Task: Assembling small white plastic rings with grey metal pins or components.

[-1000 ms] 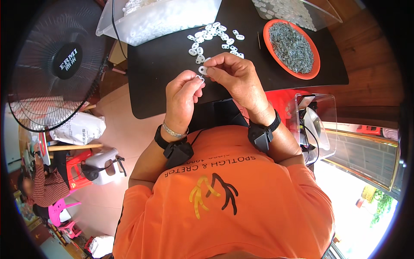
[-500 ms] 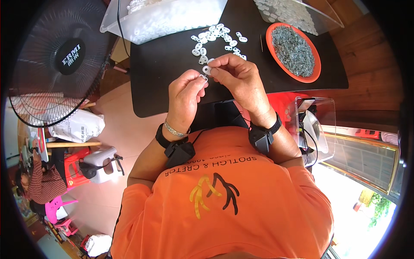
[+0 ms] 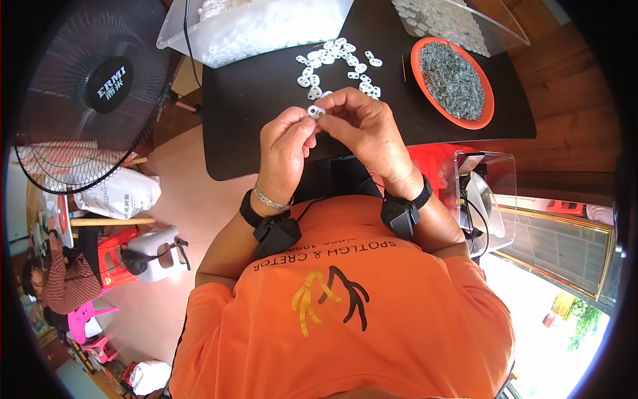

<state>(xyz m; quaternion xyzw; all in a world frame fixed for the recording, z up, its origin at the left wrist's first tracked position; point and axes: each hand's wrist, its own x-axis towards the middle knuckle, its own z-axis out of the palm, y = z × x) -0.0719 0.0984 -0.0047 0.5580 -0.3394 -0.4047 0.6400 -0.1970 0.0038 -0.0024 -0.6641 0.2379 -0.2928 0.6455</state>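
Close together over the near edge of the dark table [image 3: 246, 133], my two hands meet at a small white plastic piece [image 3: 315, 112] with two dark holes. My left hand [image 3: 287, 146] pinches its near side between thumb and forefinger. From the other side, my right hand [image 3: 367, 126] grips it with thumb and fingertips. The fingers partly cover the piece, so its lower part is hidden. Just beyond my fingers, similar white two-holed pieces [image 3: 325, 56] lie in a loose ring on the tabletop.
An orange bowl [image 3: 490, 106] of small grey metal parts stands at the right. Translucent bins [image 3: 266, 40] with white pieces line the table's back. A black fan [image 3: 109, 83] stands at the left. Farther off, another person [image 3: 70, 279] sits beside stools.
My right hand has moved slightly left and nearer, bringing its white piece against the small white part at my left fingertips. The two holes now face up.
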